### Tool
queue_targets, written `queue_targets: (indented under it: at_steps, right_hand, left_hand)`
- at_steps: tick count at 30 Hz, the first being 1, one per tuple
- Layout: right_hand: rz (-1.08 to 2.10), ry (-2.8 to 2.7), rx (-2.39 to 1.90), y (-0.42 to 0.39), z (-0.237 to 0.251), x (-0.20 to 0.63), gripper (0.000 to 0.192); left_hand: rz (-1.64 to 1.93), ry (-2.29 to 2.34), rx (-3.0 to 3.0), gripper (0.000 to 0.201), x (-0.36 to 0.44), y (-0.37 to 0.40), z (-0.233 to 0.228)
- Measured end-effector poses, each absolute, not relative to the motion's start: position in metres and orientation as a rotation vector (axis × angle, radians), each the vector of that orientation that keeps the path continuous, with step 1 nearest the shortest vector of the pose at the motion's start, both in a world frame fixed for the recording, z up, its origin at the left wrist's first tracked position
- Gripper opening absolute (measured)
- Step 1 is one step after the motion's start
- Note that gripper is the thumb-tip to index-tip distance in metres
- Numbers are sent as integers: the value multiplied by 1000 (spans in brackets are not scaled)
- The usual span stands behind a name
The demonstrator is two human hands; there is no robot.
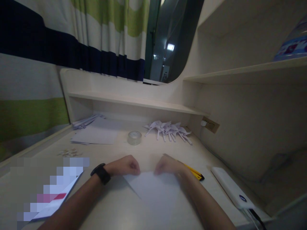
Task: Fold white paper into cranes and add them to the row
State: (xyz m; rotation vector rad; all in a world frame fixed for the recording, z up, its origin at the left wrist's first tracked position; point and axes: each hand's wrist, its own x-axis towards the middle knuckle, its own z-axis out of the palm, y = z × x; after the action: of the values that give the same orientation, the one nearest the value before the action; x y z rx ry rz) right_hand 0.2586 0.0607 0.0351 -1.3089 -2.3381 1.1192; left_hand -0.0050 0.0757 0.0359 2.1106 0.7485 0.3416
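No legible txt anywhere.

I see a pale desk (115, 210) carrying a white sheet (153, 187), tape roll (134, 137), folded paper cranes (169, 129), stacked paper (97, 134), yellow pencils (195, 173) and a white power bank (231, 188).

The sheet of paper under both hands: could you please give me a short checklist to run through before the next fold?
1. Both hands on the paper: ok; left hand and right hand press its far edge.
2. Paper flat on the desk: ok.
3. Far edge aligned: cannot tell, fingers hide it.
4. Tape roll away from the paper: ok.
5. Yellow-handled tool off the sheet: ok, beside the right wrist.
6. Folded paper pieces out of the way: ok.
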Motion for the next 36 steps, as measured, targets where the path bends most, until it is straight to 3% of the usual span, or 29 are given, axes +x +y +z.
queue_targets:
  at_steps: [12, 21, 36]
  right_hand:
    - [1293, -2225, -1380, 70, 48, 303, 25]
    - [1254, -2215, -1332, 70, 36, 283, 24]
    - [1255, -2277, -1165, 51, 44, 251, 26]
  left_hand:
    - [226, 788, 1874, 24, -31, 86, 44]
    - [528, 903, 1916, 43, -5, 75, 50]
    - [378, 668, 2188, 29, 14, 66, 29]
